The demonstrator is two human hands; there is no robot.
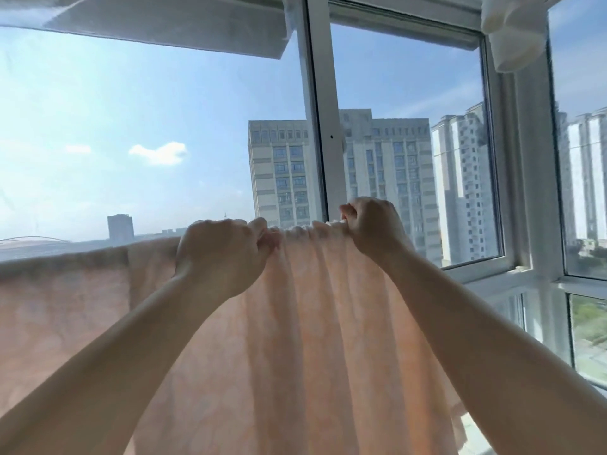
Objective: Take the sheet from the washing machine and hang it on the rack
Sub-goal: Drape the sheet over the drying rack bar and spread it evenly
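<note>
Both of your forearms rise from the bottom of the view toward the top edge of the sheet [295, 323], with the hands close together. Your left hand [223, 254] is clenched on that edge, fingers curled over it and pinching the cloth. Your right hand [371, 224], just to the right of the left and slightly higher, is likewise closed on the same edge, with the fabric bunched into small gathers between the two grips. Below the hands the sheet, pale peach in colour, hangs in long vertical folds. To the left of your left hand its top edge runs out nearly level and flatter; whatever bears it there is hidden by the cloth. Behind the sheet stands a white window frame [320, 126], and beyond the glass are tall buildings [282, 172]. White cloth [512, 31] hangs at the upper right, well above the sheet.
</note>
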